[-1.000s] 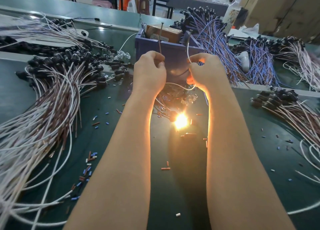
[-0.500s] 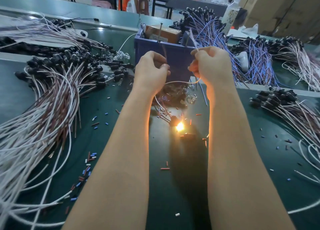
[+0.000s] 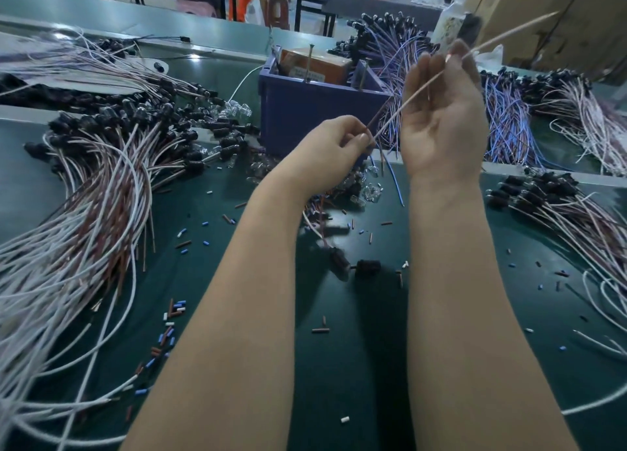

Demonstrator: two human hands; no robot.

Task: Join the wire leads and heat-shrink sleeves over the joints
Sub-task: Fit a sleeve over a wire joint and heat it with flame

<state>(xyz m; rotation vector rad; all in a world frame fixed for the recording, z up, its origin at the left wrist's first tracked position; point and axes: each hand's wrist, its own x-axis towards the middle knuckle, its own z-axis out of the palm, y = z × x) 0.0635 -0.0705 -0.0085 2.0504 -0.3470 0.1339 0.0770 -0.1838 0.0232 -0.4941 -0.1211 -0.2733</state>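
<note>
1. Head view, hands: both bare forearms reach over the dark green desk (image 3: 349,365). The left hand (image 3: 334,145) is curled, and its grip is closed on the low end of a brown lead (image 3: 376,119), pinched between thumb and forefinger just in front of the blue bin (image 3: 305,121).
2. The right hand (image 3: 441,121) is raised higher with its palm turned towards the camera. Its fingertips pinch a white wire (image 3: 407,104), so that grip is also clamped. The wire slants from beside the left thumb, across the right palm and up to the far right, where it blurs.
3. The low ends of the brown lead and the white wire meet at the left fingertips. Whether they are joined I cannot tell.
4. Surroundings: a brown box (image 3: 315,65) sits inside the bin.
5. A big sheaf of white and brown wires (image 3: 84,213) with black caps fans over the left of the desk.
6. Blue and purple wires (image 3: 502,118) lie far right, and more black-capped wires (image 3: 559,209) lie nearer on the right.
7. Short sleeve pieces (image 3: 169,315) in blue, brown and white are scattered over the desk.
8. Two small black cylinders (image 3: 368,266) lie between the forearms.
</note>
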